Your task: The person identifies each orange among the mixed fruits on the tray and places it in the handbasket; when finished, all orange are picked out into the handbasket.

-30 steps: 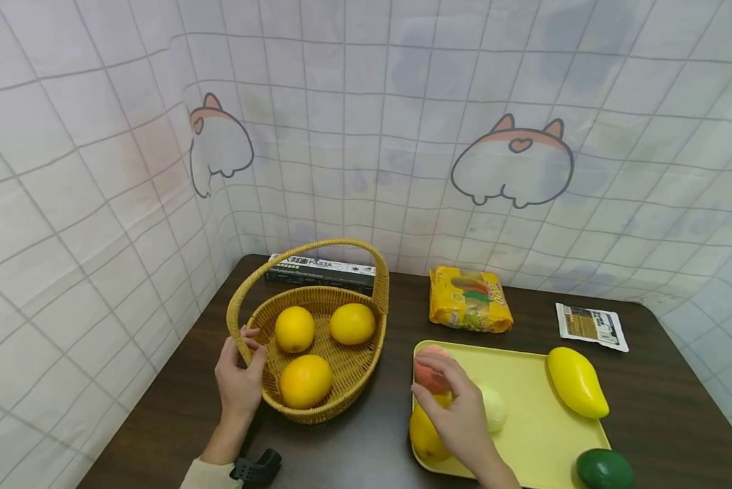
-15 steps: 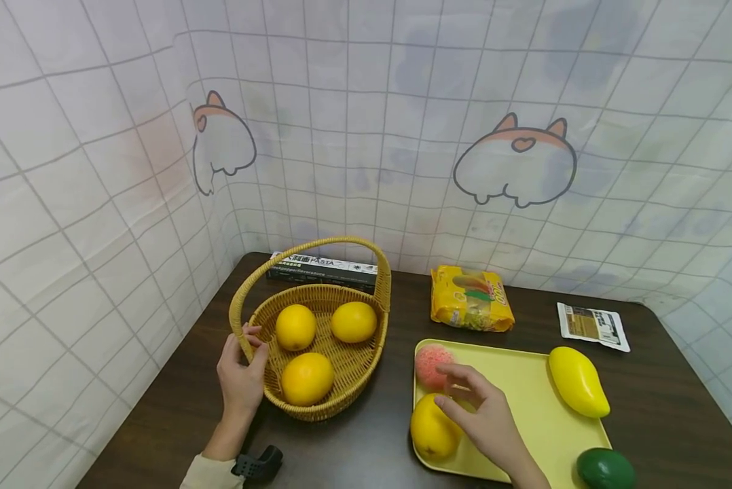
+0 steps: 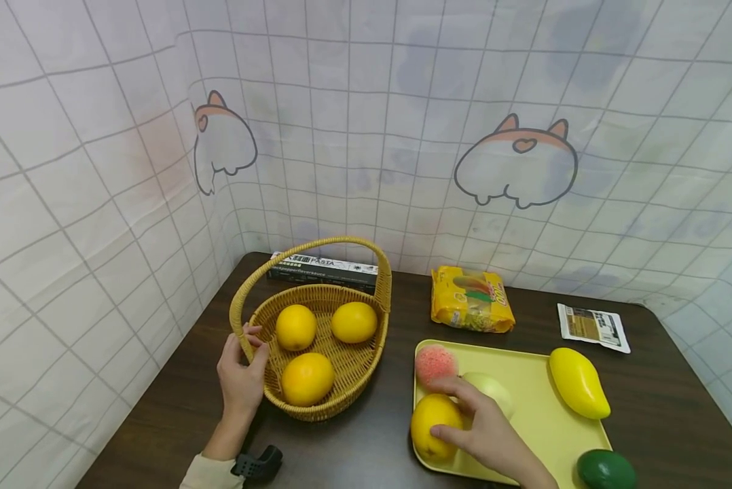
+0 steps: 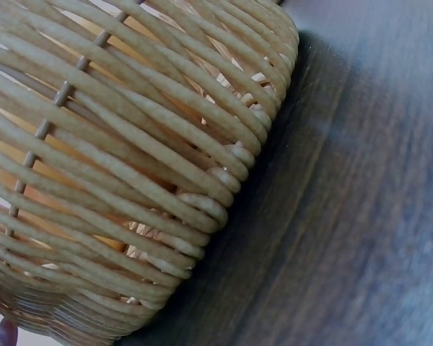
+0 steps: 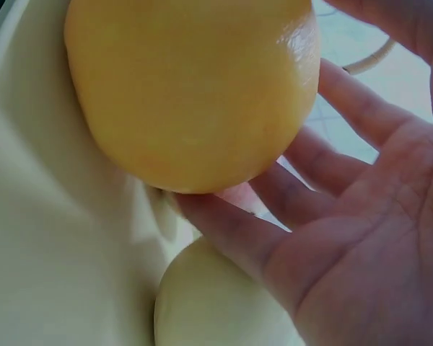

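At the left rim of the wicker basket (image 3: 356, 390), my left hand (image 3: 240, 373) grips the base of its arched handle (image 3: 305, 248). Two oranges (image 3: 307, 379) and a lemon-like yellow fruit (image 3: 354, 322) lie inside. The left wrist view shows the woven basket side (image 4: 123, 137) close up. My right hand (image 3: 485, 431) holds another orange (image 3: 430, 428) at the near left corner of the yellow tray (image 3: 537, 380), thumb in front and fingers round its far side. In the right wrist view the fingers curve along this orange (image 5: 195, 94). Beside it sits a pale round fruit or vegetable (image 5: 216, 303), partly covered by the hand.
A pink textured ball (image 3: 434, 365) lies in the tray's far left corner. A yellow mango (image 3: 578, 382) and a dark green avocado-like fruit (image 3: 606, 468) lie along its right edge. Behind stand a pasta box (image 3: 326, 272), a yellow packet (image 3: 472, 299) and a white sachet (image 3: 592, 327).
My right hand has moved right off the pink ball, then lowered and closed round the orange on the tray. The left hand keeps its place on the basket handle.
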Available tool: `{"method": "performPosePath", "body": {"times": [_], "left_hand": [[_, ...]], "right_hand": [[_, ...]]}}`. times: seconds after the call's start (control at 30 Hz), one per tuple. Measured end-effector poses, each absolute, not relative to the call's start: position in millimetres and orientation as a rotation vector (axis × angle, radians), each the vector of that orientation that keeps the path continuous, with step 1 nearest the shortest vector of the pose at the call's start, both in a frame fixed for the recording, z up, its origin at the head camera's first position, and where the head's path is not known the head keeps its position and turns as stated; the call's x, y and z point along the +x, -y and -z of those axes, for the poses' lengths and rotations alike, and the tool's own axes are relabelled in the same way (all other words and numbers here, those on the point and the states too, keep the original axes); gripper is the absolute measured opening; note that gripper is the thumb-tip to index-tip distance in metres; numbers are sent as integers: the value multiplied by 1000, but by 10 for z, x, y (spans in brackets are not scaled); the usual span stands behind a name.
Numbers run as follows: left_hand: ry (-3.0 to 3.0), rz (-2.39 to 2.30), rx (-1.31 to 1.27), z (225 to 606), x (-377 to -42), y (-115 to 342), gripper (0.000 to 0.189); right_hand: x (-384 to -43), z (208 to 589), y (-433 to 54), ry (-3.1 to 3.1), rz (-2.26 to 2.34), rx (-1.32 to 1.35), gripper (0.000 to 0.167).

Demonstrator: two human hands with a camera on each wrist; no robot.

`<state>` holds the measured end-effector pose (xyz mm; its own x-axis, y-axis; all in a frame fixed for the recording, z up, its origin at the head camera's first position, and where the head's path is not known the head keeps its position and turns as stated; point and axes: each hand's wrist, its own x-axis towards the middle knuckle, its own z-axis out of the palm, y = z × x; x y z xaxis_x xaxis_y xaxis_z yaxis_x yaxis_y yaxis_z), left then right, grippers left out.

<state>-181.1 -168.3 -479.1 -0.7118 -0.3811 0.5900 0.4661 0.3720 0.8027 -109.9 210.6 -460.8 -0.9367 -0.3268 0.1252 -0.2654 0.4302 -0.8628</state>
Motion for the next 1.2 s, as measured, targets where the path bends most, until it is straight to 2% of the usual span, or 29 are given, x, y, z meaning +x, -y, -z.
{"method": "performPosePath", "body": {"times": [0.13,0.3,0.63,1.2], "left_hand": [[1865,1434,-94,4632,-1729,1616,5],[1877,1432,-81,4606,-1714,1607,4],[1900,1436,-60,4928,-1890,1747,4],[1911,1423,-61,4993,-1913,1777,4]], "right_hand": [[-1089,4626,-2132,-2627,1463,-595,61],[-1080,4622,-2147,-2600,1391,-624,65],[-1072,4644,-2162,-2605,1202,-597,79],[-1062,4666,-2087,-2549,1509,-592,70]]}}
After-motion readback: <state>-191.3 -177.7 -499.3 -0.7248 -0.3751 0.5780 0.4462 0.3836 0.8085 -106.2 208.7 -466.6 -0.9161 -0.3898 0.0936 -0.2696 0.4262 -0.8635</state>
